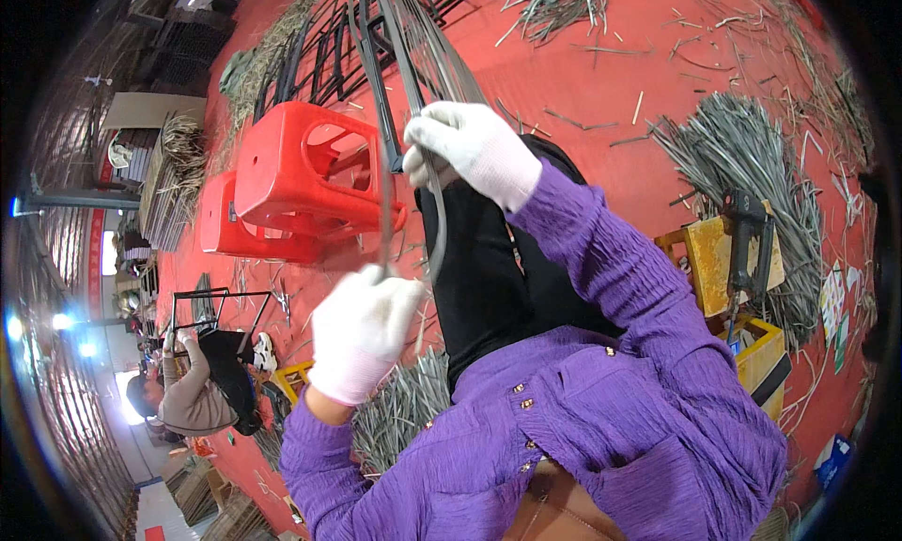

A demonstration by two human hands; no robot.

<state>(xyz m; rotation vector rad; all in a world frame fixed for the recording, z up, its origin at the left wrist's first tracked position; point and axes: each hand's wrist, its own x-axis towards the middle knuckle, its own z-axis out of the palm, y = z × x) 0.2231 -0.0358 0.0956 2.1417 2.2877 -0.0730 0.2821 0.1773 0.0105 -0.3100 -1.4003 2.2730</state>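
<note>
Both my hands wear white gloves below purple sleeves. My right hand is raised at upper centre, gripping a dark metal frame and the top of a grey rattan strip. My left hand is lower, closed around the lower end of thin grey strips that run up toward the frame. The strip curves down between the two hands, in front of my black-trousered leg.
Two red plastic stools lie on the red floor at left. A heap of grey strips lies at right beside a yellow box carrying a black power tool. More metal frames lie at the top. Another person crouches at lower left.
</note>
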